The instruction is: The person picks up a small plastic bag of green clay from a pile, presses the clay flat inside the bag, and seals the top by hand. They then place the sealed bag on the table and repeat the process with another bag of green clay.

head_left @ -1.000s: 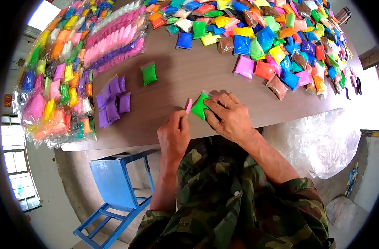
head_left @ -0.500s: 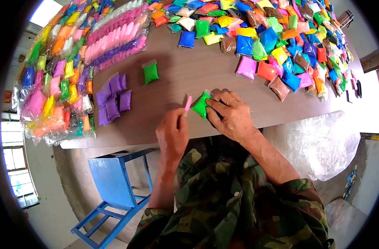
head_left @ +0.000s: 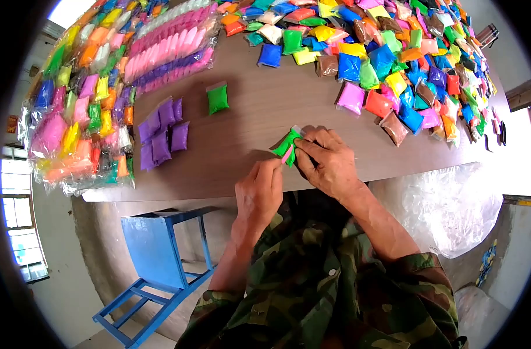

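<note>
Near the table's front edge, my right hand point(head_left: 328, 158) pinches a small clear packet of green material point(head_left: 285, 142), which looks like modelling clay, by its right side. My left hand point(head_left: 262, 185) is closed around a small pink stick point(head_left: 287, 153); most of it lies inside my fingers. The stick's tip lies against the front of the green packet. Another green packet point(head_left: 218, 99) lies flat farther back. Several purple packets point(head_left: 161, 146) sit in a small cluster to the left of my hands.
A big heap of packets in mixed colours point(head_left: 387, 64) covers the back right of the brown table point(head_left: 248, 110). Bagged packets point(head_left: 73, 116) are piled at the left, beside rows of pink ones point(head_left: 169, 51). A blue chair point(head_left: 152, 250) and a clear plastic sack point(head_left: 451, 203) stand below the front edge.
My left hand has moved right and slightly down, bringing the pink stick from beside the green packet onto it. My right hand keeps its pinch. The whole view has shifted slightly.
</note>
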Available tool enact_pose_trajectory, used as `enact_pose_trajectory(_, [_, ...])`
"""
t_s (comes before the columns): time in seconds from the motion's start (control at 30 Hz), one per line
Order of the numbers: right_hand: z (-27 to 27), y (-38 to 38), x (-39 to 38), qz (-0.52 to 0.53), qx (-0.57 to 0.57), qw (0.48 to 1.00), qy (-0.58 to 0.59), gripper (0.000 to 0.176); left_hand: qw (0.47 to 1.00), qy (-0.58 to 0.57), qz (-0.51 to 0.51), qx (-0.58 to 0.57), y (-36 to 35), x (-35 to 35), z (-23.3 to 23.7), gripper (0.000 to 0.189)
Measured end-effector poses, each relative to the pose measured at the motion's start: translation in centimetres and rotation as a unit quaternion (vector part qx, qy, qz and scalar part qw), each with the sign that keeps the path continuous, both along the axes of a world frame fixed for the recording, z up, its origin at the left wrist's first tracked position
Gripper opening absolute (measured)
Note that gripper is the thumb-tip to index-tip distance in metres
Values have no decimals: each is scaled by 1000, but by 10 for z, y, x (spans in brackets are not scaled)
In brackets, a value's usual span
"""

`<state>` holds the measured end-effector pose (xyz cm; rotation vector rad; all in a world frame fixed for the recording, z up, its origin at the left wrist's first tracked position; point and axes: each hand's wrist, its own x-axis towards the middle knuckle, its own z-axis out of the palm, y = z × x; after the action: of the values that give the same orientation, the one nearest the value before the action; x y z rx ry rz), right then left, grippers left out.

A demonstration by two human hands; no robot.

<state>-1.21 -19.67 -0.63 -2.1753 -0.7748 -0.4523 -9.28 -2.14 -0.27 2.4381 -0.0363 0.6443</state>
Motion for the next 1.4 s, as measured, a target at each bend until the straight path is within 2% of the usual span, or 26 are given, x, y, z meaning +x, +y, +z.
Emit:
enact_pose_trajectory(0.17, [0,1,0,0,2,1000,-16,19,998,43,55,-2,18,4,2,11])
enact_pose_trajectory(0.23, [6,1,-2,1,6,1000,-9,20,998,22,47,-17,22,6,4,11])
enact_pose_trajectory(0.3, [12,1,-3,-2,5,1000,0,21,994,19,27,-105,21,5,4,11])
enact_pose_trajectory(0.43, [5,0,-2,45,10,999,-28,23,988,8,19,-153,4,0,2,12])
enact_pose_trajectory(0.57, [5,0,0,74,-11,997,-18,21,990,47,1,-131,5,-3,-1,10])
enact_pose_trajectory(0.63, [5,1,-1,72,-16,997,-21,21,999,21,16,-18,16,-2,-1,10])
enact_pose_trajectory(0.77, [6,2,-1,67,-33,997,-30,21,998,27,55,-23,36,6,-1,10])
enact_pose_trajectory(0.87, [7,4,-1,63,-30,997,-33,21,985,51,5,-164,23,6,14,8])
enact_pose_trajectory(0.9, [8,5,-1,65,-32,997,-34,21,985,49,7,-167,19,7,13,8])
enact_pose_trajectory(0.97, [9,5,-2,59,-41,997,-34,21,995,54,14,-85,15,9,7,8])
enact_pose_trajectory(1.1, [5,5,-2,47,-56,997,-37,22,996,54,50,-50,39,13,6,7])
enact_pose_trajectory(1.2, [6,4,-2,44,-54,996,-51,22,995,22,71,-69,61,12,4,8])
enact_pose_trajectory(1.33, [20,12,-11,23,-93,994,-58,31,993,-14,87,-83,84,9,-8,8])
enact_pose_trajectory(1.4, [21,18,-22,34,-151,987,-38,48,990,-9,83,-111,87,9,-8,9])
